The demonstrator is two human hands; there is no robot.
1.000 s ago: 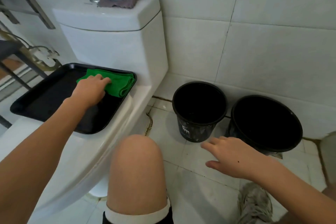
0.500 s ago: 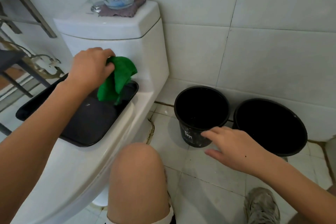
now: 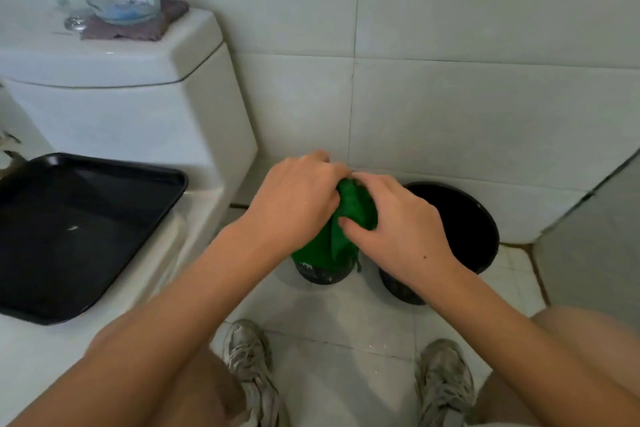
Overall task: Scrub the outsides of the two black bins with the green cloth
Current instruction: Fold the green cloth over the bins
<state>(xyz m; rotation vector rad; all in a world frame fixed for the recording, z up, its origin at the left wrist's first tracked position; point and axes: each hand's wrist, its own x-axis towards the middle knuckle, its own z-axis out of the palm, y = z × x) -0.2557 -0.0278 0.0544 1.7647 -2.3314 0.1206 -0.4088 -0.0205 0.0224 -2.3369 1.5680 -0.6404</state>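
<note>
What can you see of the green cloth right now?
The green cloth looks like soft, bright green microfibre, bunched and partly folded. Both hands grip it: the left hand from its left, the right hand from its right. It hangs over the nearer black bin, covering most of it. Whether it touches the bin is unclear.

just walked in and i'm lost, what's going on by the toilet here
A person crouching on the bathroom floor grips a green cloth with both the left hand and the right hand, bunching it above the smaller black bin. The larger black bin stands beside it against the wall. A black tray sits on the toilet. No scrubbing shows yet.
</note>
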